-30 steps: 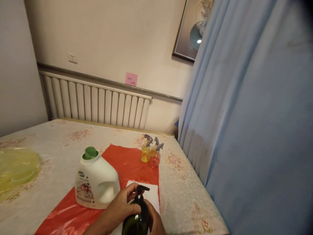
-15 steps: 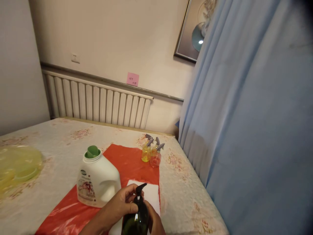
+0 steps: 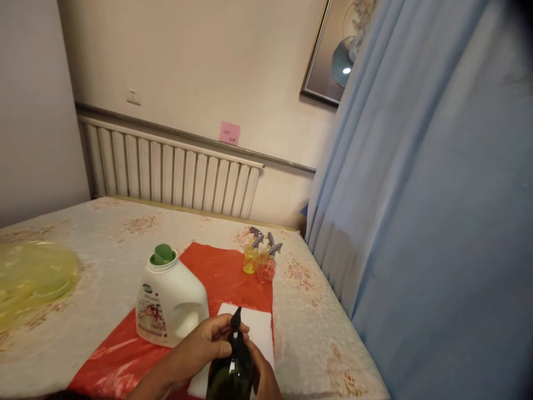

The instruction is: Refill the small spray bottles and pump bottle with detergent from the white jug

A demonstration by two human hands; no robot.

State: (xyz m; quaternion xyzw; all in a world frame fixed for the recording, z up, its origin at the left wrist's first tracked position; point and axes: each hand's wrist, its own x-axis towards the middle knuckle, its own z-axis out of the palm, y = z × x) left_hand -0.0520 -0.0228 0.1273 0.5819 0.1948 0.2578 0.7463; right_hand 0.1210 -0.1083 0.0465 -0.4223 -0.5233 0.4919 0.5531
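Dark pump bottle (image 3: 230, 371) stands upright at the near table edge on a white pad (image 3: 255, 333) — left hand (image 3: 204, 347) pinches the collar below its black pump head (image 3: 235, 321), right hand (image 3: 260, 373) wraps the body. White detergent jug (image 3: 170, 303) sits just left on red sheet (image 3: 220, 272); two spray bottles (image 3: 260, 260) stand farther back.

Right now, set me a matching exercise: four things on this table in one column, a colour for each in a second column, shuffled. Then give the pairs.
Things:
1. pump bottle
2. jug
3. sheet
4. note

Colours:
A. pink
B. white with a green cap
C. dark green
D. red

Pairs: 1-C, 2-B, 3-D, 4-A. The note is on the wall, not the table.
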